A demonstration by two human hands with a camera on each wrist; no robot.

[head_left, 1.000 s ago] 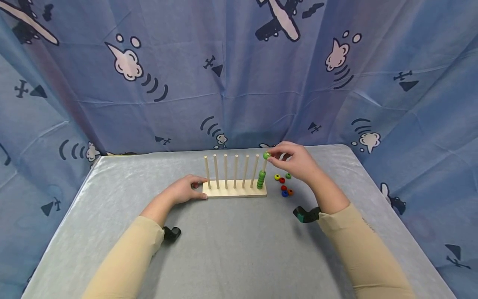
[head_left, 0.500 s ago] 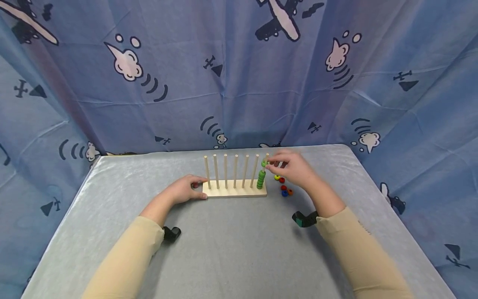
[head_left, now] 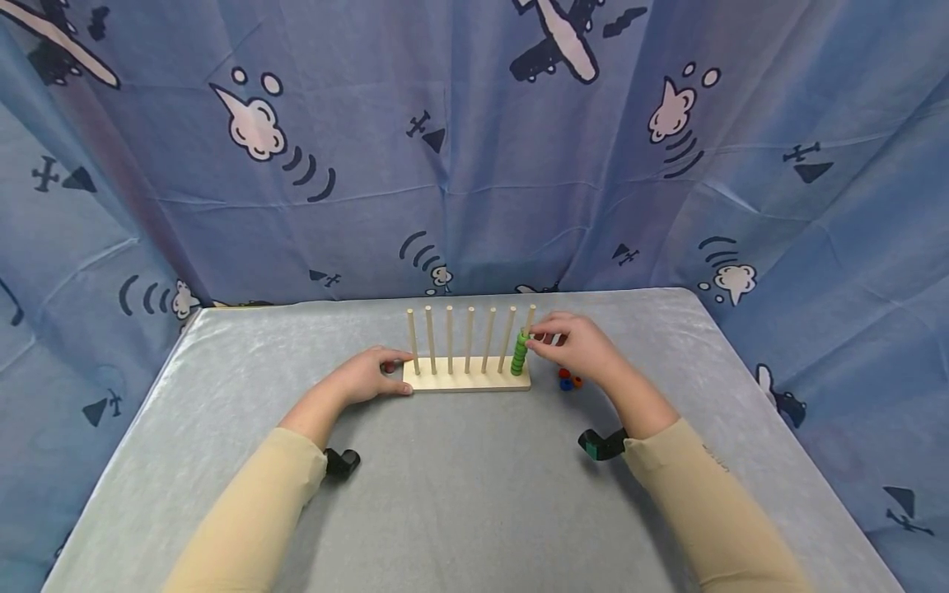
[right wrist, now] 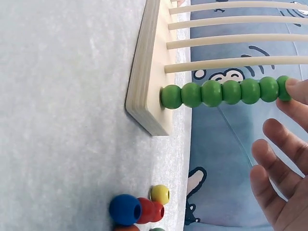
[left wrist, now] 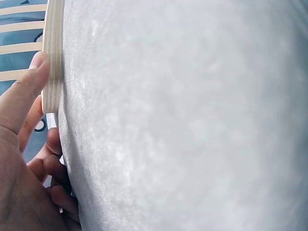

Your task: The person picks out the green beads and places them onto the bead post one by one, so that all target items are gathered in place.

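Note:
A wooden peg stand (head_left: 467,382) with a row of upright pegs (head_left: 469,339) sits on the table. My left hand (head_left: 363,376) grips its left end, the thumb (left wrist: 33,77) on the front edge and another finger behind. Green beads (right wrist: 211,93) are stacked on the rightmost peg. The thumb and a finger of my right hand (head_left: 574,342) pinch the topmost green bead (right wrist: 283,88), which is threaded on that peg and touches the stack. My right hand's other fingers are spread apart from the beads. The other pegs carry no beads.
Right of the stand lie loose beads: a blue bead (right wrist: 124,210), red beads (right wrist: 146,210), a yellow bead (right wrist: 160,193), and an orange bead (head_left: 577,382). My right hand hides some in the head view. A patterned blue curtain (head_left: 474,165) hangs behind the grey-covered table (head_left: 474,494).
My right hand has moved down the rightmost peg with the green bead, from the peg's tip onto the top of the stack. My left hand has stayed on the stand's left end.

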